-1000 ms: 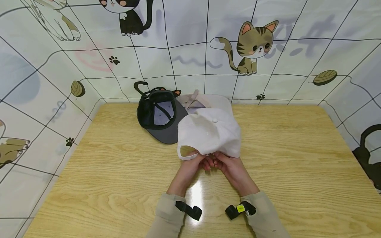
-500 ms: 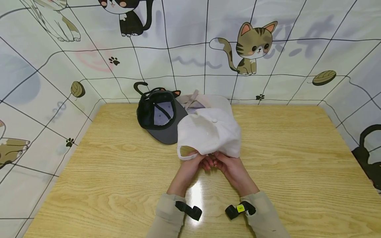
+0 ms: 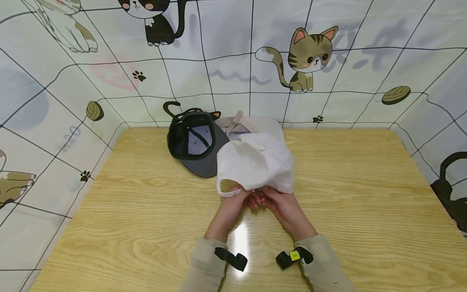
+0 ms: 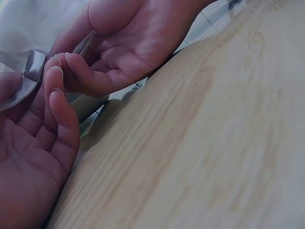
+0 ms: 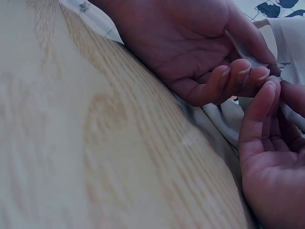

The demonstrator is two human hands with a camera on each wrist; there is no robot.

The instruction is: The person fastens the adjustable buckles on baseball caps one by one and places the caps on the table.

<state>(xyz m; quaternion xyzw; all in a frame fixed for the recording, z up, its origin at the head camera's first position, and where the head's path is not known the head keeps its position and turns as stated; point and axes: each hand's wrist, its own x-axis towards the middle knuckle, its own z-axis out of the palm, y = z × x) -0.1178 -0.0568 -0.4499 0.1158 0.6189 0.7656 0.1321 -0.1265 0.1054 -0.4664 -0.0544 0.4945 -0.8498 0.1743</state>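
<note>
While the dark cap (image 3: pixel 182 152) lies open side up at the left, its stiff-looking brim reaching towards the white cap, the action is at the counter's (image 3: pixel 146 227) middle. Here's the left hand (image 3: pixel 235 201), thumb and fingers pinching the strap (image 3: pixel 227 194) by a little metal clasp (image 4: pixel 35 65). Next along, the white cap (image 3: pixel 251 162) rests crown up on the counter, its back opening facing the person. It looks light and soft, the crown dented and creased, so a hard squeeze would likely just crumple it; nothing here seems fragile. The clasp is the tricky bit: small, shiny, probably slippery under a fingertip. Best hold, I'd say, is a flat pinch on the strap close to either side of that metal, leaving the floppy crown alone. A pale cap (image 3: pixel 270 123) peeks out behind, mostly hidden. And furthest right, the right hand (image 3: pixel 286 206) pinches the white cap's edge near the clasp, fingers curled, fingertips nearly meeting the left's; whether they touch, I can't tell.
</note>
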